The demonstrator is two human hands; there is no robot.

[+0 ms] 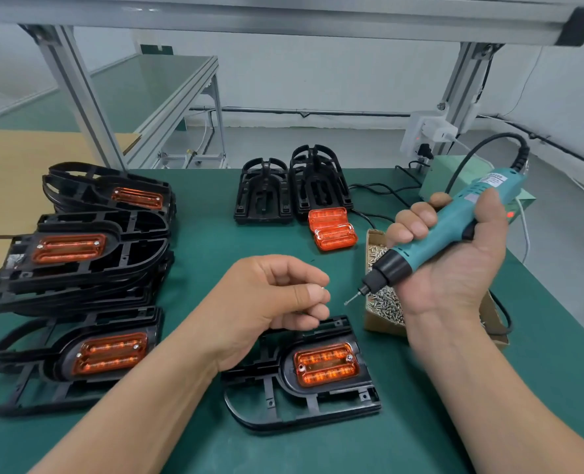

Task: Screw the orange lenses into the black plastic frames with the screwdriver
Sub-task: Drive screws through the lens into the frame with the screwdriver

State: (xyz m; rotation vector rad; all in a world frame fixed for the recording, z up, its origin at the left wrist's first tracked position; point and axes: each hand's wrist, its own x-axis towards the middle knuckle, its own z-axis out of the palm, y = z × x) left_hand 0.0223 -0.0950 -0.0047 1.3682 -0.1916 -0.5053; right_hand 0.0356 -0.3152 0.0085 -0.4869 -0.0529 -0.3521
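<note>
Black plastic frame (300, 401), flat and ribbed, lies on the green surface (208, 241) just below both hands. I judge it light and stiff but thin-ribbed, best steadied by its outer rim. Beside my right wrist, an open cardboard box (379, 326) holds a heap of silver screws. My right hand (454, 268) wraps the teal electric screwdriver (447, 230). The frame's ribbed orange lens (325, 366) looks slick, so I'd press its edges. My left hand (276, 302) pinches what looks like one small screw (322, 288).
</note>
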